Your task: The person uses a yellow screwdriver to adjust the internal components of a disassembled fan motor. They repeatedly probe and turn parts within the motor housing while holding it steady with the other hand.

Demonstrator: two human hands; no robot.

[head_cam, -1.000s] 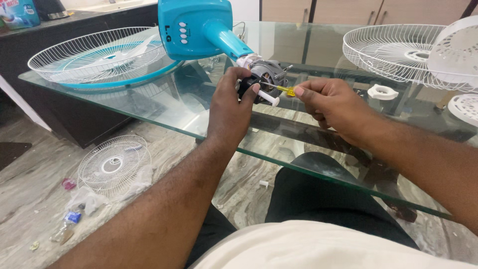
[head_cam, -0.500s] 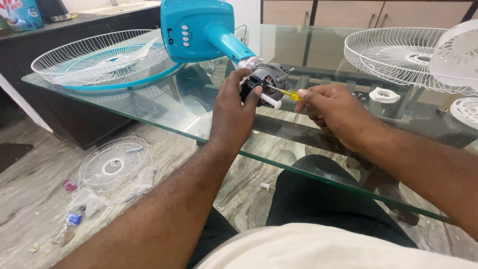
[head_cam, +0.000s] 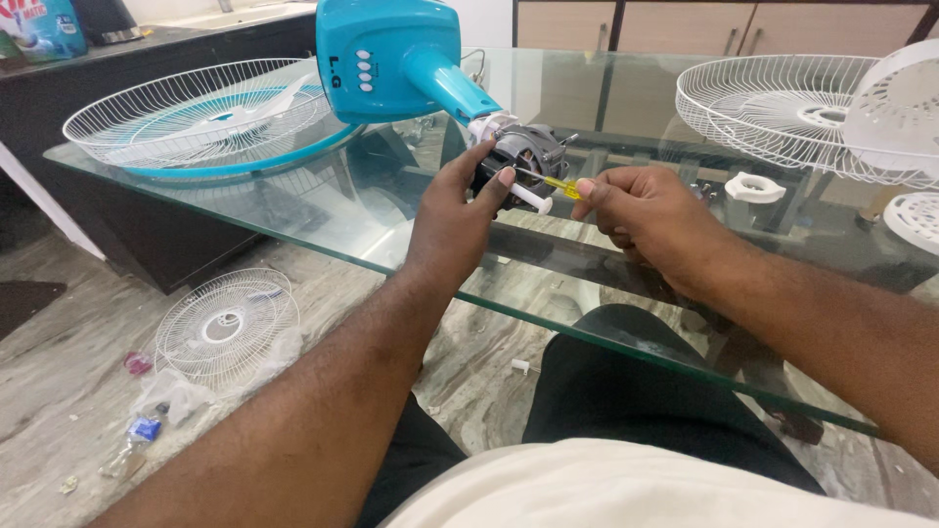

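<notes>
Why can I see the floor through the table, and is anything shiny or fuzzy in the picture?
In the head view, the glass table is see-through, so the floor and the wire grille on the floor show beneath it. Its far side mirrors the cabinets with soft glare. The left hand, right hand, fan motor and yellow screwdriver look sharp; light is even, shadows faint.
</notes>
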